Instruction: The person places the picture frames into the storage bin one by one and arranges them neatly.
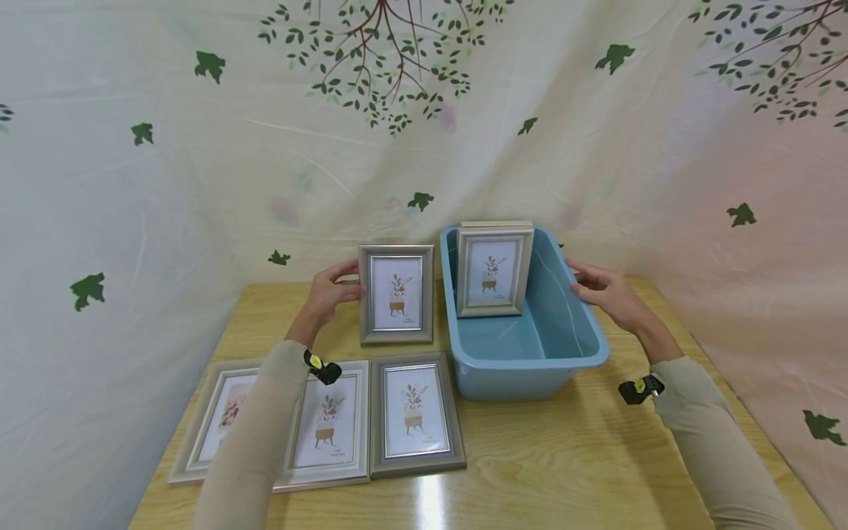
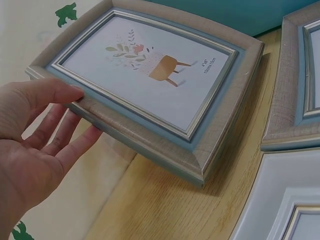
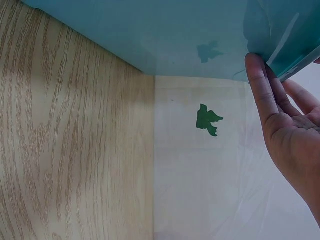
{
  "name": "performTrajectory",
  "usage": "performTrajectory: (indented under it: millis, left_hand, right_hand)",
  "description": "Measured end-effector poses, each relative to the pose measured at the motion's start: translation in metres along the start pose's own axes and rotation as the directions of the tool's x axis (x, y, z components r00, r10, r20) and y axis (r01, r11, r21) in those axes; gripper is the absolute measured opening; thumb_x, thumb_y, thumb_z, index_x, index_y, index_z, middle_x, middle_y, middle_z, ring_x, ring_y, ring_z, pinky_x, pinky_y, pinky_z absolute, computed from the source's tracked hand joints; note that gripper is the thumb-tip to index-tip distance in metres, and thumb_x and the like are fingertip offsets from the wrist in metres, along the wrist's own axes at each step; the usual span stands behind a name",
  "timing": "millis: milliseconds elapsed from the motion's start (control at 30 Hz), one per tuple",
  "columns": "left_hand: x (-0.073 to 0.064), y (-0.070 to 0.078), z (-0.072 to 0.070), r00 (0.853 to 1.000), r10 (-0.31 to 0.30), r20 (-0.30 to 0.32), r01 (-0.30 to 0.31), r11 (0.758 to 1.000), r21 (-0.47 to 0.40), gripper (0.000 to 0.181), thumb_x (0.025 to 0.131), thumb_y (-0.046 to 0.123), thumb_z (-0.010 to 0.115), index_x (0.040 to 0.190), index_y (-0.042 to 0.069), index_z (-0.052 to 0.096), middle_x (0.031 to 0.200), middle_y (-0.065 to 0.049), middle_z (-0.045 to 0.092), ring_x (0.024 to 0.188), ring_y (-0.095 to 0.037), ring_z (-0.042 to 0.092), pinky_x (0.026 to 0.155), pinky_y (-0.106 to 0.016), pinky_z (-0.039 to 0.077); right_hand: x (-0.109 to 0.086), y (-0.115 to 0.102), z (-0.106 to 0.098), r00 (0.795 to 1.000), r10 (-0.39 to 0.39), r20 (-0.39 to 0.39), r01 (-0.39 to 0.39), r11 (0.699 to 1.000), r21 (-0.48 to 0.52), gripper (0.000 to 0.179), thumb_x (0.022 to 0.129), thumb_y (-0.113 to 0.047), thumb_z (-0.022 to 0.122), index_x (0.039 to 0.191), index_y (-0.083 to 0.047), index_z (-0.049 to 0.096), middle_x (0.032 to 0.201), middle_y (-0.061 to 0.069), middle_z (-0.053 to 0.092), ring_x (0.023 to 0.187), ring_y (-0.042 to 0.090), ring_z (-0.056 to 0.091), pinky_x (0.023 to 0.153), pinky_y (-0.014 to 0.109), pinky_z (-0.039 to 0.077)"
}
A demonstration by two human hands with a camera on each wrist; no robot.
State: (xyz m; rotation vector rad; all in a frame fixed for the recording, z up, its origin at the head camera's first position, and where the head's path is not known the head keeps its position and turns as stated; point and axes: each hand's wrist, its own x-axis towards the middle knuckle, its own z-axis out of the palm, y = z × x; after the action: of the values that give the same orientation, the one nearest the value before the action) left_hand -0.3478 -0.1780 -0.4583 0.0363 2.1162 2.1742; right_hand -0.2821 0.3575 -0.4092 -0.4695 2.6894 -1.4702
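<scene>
My left hand (image 1: 331,291) holds a grey-beige picture frame (image 1: 397,294) by its left edge, upright behind the flat frames and beside the bin. In the left wrist view, the thumb lies on the front of its moulding and the fingers go behind. The frame's print shows a plant in a brown pot on legs. My right hand (image 1: 606,294) touches the right side of a blue plastic bin (image 1: 513,383), fingers extended against its outer wall near the rim in the right wrist view. Inside the bin, a light picture frame (image 1: 490,276) leans upright, with another edge visible behind it.
Along the front left of the wooden table (image 1: 556,464) lie a grey-brown frame (image 1: 417,412), a white frame (image 1: 327,427) and a pale frame (image 1: 228,408), partly hidden by my left sleeve. A curtain (image 1: 318,184) with leaf prints hangs behind the table.
</scene>
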Motion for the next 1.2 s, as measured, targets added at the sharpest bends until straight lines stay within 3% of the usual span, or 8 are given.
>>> performTrajectory:
  millis: [167, 333, 667, 1200]
  left_hand:
    - [0.0, 0.003, -0.001, 1.0, 0.005, 0.029, -0.005, 1.0, 0.014, 0.067, 0.088, -0.015, 0.067, 0.15, 0.002, 0.048, 0.134, -0.02, 0.058, 0.085, -0.005, 0.071, 0.076, -0.025, 0.062]
    - [0.001, 0.005, -0.001, 0.999, -0.001, 0.032, 0.0, 1.0, 0.009, 0.067, 0.088, -0.015, 0.067, 0.15, 0.002, 0.047, 0.128, -0.014, 0.06, 0.085, -0.006, 0.071, 0.077, -0.025, 0.063]
    - [-0.002, 0.009, -0.004, 1.0, -0.022, 0.017, 0.021, 0.998, 0.058, 0.067, 0.088, -0.009, 0.071, 0.149, 0.006, 0.05, 0.133, -0.013, 0.058, 0.092, -0.009, 0.069, 0.079, -0.027, 0.062]
    - [-0.004, 0.013, -0.012, 0.998, 0.017, 0.067, -0.022, 0.996, 0.081, 0.065, 0.088, -0.011, 0.069, 0.148, 0.002, 0.046, 0.122, -0.004, 0.057, 0.09, -0.008, 0.071, 0.079, -0.028, 0.063]
  right_hand:
    - [0.0, 0.0, -0.001, 1.0, 0.003, -0.001, -0.003, 1.0, 0.001, 0.059, 0.105, -0.021, 0.058, 0.158, -0.007, 0.035, 0.117, -0.001, 0.064, 0.096, 0.003, 0.061, 0.08, 0.016, 0.055]
    - [0.001, 0.001, 0.0, 1.0, 0.013, 0.002, -0.013, 1.0, 0.003, 0.06, 0.105, -0.022, 0.058, 0.158, -0.007, 0.035, 0.116, -0.004, 0.063, 0.096, 0.003, 0.061, 0.081, 0.016, 0.055]
    - [0.003, 0.005, 0.001, 1.0, -0.001, 0.003, 0.001, 1.0, 0.002, 0.06, 0.105, -0.024, 0.058, 0.158, -0.008, 0.035, 0.113, -0.012, 0.063, 0.097, 0.002, 0.062, 0.081, 0.016, 0.055]
    - [0.0, 0.002, 0.001, 1.0, 0.008, -0.003, -0.008, 1.0, -0.012, 0.06, 0.105, -0.026, 0.057, 0.159, -0.01, 0.035, 0.12, -0.003, 0.062, 0.099, 0.001, 0.062, 0.083, 0.014, 0.055]
